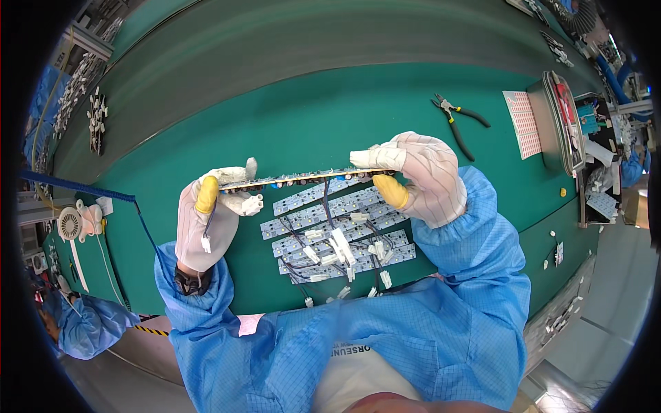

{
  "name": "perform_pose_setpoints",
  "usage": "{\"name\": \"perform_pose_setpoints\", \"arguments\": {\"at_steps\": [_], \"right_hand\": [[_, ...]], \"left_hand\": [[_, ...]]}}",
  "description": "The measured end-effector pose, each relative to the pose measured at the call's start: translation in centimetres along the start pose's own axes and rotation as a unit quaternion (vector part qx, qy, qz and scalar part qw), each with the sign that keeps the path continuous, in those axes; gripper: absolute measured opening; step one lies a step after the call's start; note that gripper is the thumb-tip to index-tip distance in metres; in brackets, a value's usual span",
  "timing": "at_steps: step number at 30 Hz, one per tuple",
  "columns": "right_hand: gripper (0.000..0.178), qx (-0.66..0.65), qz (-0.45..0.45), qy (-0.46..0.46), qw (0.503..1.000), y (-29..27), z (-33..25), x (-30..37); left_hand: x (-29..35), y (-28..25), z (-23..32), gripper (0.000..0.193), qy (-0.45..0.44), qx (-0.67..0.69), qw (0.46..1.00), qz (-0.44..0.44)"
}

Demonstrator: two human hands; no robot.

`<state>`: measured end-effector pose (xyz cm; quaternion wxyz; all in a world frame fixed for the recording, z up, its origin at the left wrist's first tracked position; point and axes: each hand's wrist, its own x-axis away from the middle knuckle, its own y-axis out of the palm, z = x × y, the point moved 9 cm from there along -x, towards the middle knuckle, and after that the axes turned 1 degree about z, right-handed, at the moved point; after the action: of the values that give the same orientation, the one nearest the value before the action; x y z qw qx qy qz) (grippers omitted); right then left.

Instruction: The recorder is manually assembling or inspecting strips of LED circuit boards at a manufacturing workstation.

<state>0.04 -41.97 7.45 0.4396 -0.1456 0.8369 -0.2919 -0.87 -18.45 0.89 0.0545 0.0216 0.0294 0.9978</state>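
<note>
A long, narrow circuit board is held edge-on above the green mat, small components showing along its side. My left hand, in a white glove with a yellow fingertip cover, grips its left end. The right end sits between the thumb and fingers of my right hand, gloved the same way. From the board hangs a dark cable with a white connector. Beneath it several light strip boards with small LEDs lie in slanted rows, their dark wires and white plugs tangled on top.
Pliers with dark handles lie at the far right of the green mat. Nearby are a label sheet and a metal tray. Behind runs a dark conveyor belt. A small fan and coiled blue cord are left.
</note>
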Motion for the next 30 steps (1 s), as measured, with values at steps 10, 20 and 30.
{"name": "perform_pose_setpoints", "arguments": {"at_steps": [10, 20, 30], "right_hand": [[0.027, -0.025, -0.031, 0.030, 0.999, 0.5, 1.5, -0.1], [0.027, -0.291, 0.020, 0.301, 0.908, 1.5, 5.8, 1.9], [0.062, -0.407, -0.016, 0.306, 0.860, 2.0, 4.5, 2.1]], "left_hand": [[0.0, 0.2, -0.4, 0.041, -0.005, 0.081, 0.996, -0.038], [0.7, 1.0, 0.7, 0.053, 0.058, 0.160, 0.984, -0.061], [0.3, 1.2, 1.7, 0.075, 0.185, 0.085, 0.975, -0.085]]}}
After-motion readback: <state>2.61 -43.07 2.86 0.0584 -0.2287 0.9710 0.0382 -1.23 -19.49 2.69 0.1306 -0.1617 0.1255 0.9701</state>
